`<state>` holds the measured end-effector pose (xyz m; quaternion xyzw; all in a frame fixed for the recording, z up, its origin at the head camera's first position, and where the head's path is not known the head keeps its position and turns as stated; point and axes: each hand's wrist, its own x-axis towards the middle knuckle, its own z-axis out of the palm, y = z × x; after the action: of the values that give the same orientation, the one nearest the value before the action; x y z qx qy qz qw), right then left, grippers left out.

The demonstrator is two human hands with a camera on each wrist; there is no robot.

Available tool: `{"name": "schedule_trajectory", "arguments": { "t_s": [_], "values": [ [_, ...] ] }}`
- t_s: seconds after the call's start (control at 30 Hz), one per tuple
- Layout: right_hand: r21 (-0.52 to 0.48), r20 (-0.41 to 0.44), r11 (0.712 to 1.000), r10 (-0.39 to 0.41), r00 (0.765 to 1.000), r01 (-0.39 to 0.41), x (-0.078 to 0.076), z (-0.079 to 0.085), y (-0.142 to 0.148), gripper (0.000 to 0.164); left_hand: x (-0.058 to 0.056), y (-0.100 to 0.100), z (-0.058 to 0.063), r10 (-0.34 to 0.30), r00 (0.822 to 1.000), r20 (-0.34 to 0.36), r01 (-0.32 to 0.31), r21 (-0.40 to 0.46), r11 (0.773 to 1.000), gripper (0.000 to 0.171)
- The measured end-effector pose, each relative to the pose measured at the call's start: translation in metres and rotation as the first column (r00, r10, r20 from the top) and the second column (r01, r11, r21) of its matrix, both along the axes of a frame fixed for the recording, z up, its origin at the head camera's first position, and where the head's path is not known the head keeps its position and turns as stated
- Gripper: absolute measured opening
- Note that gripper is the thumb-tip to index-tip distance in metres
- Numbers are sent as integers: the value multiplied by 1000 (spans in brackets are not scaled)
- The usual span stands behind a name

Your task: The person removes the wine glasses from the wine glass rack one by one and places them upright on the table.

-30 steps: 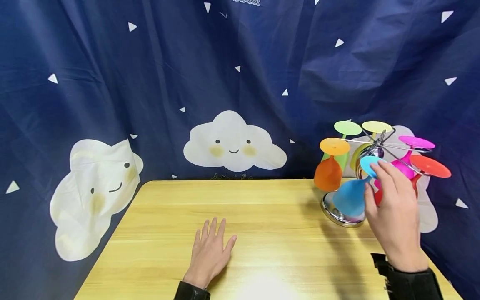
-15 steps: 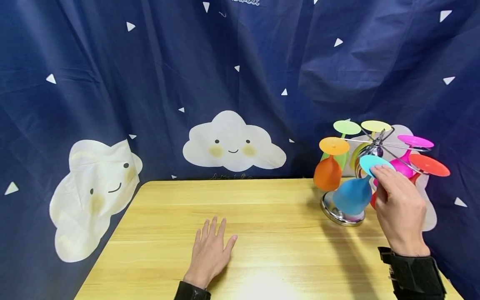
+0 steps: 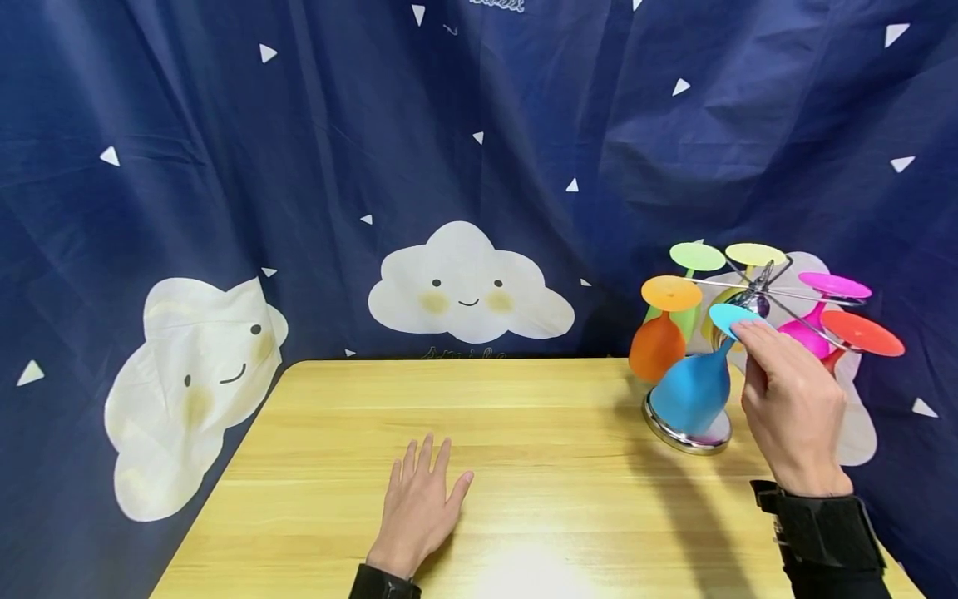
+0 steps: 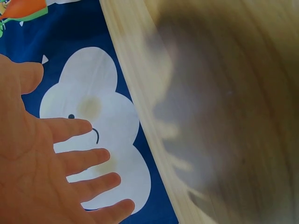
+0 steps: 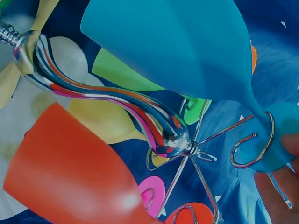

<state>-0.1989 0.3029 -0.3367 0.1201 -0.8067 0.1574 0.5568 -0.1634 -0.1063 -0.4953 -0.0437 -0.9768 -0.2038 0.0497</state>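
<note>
My right hand [image 3: 797, 408] pinches the round foot of a blue goblet [image 3: 690, 393] hanging upside down at the front of a chrome stemware rack [image 3: 756, 301]. The goblet tilts, its bowl down to the left over the rack's base [image 3: 696, 441]. In the right wrist view, a curled wire hook [image 5: 252, 158] crosses the blue stem close to my fingers [image 5: 275, 186]. My left hand [image 3: 421, 509] lies palm down over the wooden table [image 3: 359, 399], fingers spread and straight, holding nothing.
Other goblets hang upside down on the rack: orange [image 3: 657, 345], red [image 3: 861, 333], magenta [image 3: 832, 285], green [image 3: 696, 256] and yellow [image 3: 754, 254]. A dark blue curtain [image 3: 464, 125] with clouds hangs behind the table.
My right hand has gone from the foot's near edge to a pinch on its right side. The blue goblet has shifted left and tilted more. The left hand stays where it was.
</note>
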Motion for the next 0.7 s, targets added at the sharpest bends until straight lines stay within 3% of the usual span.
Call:
{"name": "schedule_trajectory", "arguments": {
  "t_s": [0.47, 0.7],
  "values": [
    [-52, 29, 998, -37, 999, 38, -21, 16, 10, 29, 2, -1, -2, 1, 1000, -14, -1, 14, 1000, 64],
    [-108, 106, 990, -81, 991, 92, -20, 16, 24, 30, 2, -1, -2, -1, 1000, 0, 1, 6, 1000, 65]
  ]
}}
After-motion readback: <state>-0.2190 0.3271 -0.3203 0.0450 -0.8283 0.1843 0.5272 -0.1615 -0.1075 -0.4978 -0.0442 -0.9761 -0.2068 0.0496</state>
